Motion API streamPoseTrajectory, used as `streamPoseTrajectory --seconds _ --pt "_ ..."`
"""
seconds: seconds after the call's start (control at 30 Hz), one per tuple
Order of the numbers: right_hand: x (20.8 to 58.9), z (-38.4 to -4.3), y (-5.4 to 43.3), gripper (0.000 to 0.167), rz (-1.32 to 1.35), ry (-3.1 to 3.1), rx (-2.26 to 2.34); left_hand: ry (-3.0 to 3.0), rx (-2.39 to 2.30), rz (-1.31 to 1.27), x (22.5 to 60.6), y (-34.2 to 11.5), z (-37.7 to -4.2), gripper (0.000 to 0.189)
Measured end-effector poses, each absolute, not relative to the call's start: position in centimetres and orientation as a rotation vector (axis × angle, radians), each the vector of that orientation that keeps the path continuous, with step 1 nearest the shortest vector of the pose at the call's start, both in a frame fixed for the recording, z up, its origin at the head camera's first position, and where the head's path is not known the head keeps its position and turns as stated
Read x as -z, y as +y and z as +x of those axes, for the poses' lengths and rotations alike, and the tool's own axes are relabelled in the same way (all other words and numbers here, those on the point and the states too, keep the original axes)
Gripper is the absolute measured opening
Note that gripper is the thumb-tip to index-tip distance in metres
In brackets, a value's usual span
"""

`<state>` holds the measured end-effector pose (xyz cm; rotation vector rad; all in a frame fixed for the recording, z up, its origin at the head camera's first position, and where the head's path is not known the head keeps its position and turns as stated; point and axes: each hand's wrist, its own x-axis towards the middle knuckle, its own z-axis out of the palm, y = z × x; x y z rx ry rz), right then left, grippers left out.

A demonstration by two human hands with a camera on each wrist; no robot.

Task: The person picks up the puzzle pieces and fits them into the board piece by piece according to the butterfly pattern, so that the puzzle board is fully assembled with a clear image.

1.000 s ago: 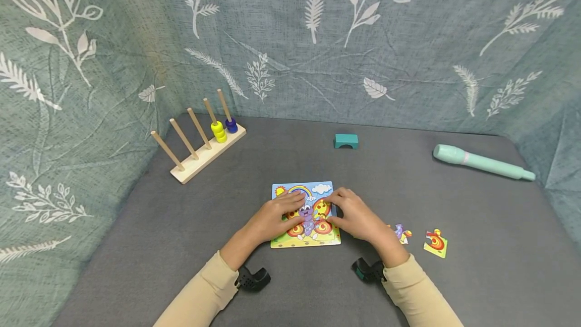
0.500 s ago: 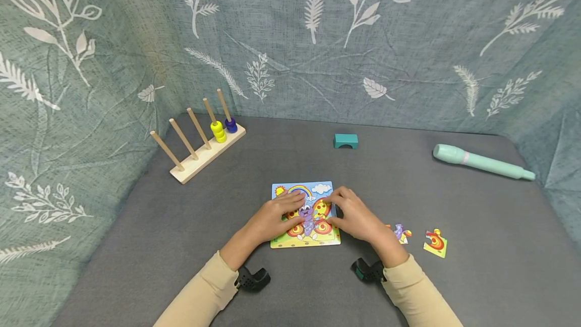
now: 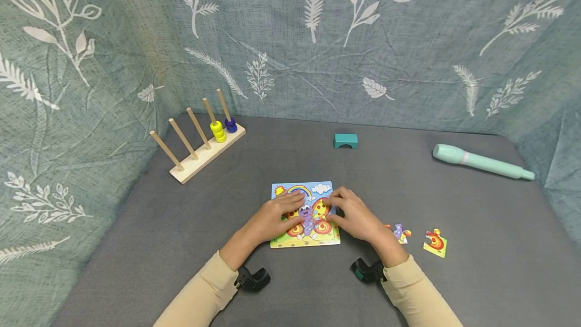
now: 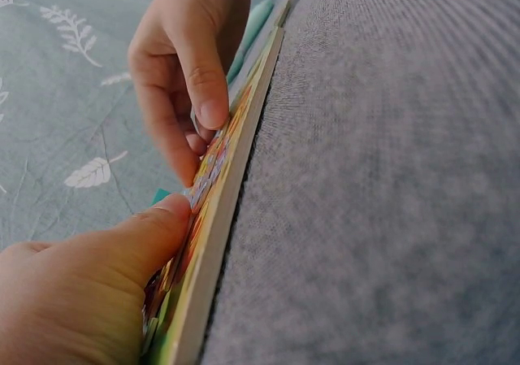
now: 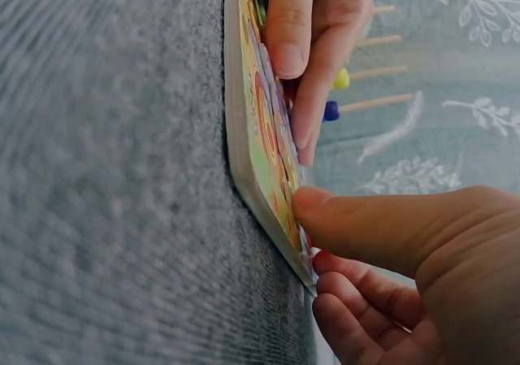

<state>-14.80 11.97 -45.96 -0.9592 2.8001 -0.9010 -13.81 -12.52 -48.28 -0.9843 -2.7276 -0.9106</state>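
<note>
A butterfly jigsaw puzzle [image 3: 304, 242] in a thin board lies flat on the table in the head view. Across its left part rests my left hand [image 3: 278, 216], fingers extended and thumb stretched toward the middle. My right hand [image 3: 356, 216] is at the puzzle's right side, thumb and bent fingers pinching the yellow-and-red upper-wing puzzle piece [image 3: 322, 208]. In the right wrist view the right thumb [image 5: 357, 223] touches the picture near the board's edge, other fingers curled beside it. The left wrist view has the left thumb [image 4: 154, 231] on the pieces.
Loose puzzle pieces lie right of the right forearm: a purple one [image 3: 399, 232] and a red-yellow one [image 3: 436, 243]. Behind are a pegged wooden stand [image 3: 204, 158] with yellow and blue beads, a teal arch block [image 3: 346, 141] and a mint-green stick-like object [image 3: 483, 162].
</note>
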Motion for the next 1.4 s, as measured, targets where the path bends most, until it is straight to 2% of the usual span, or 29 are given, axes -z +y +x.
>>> streamPoseTrajectory --seconds 0.57,0.9,1.13,1.4 --pt "46.4 -14.8 11.7 0.037 -1.009 2.842 0.789 -2.628 0.897 -1.040 48.1 -13.7 -13.1 0.050" --pt "46.3 -15.0 12.6 0.040 -1.007 2.779 0.910 -2.670 0.874 -1.089 48.2 -16.4 -10.5 0.064" --pt "45.6 -14.7 14.7 0.048 -0.918 2.747 0.981 -2.750 0.842 -1.099 48.0 -17.0 -10.0 0.072" --pt "45.5 -13.3 18.9 0.045 -0.903 2.778 0.970 -2.752 0.822 -1.085 48.1 -17.0 -10.1 0.076"
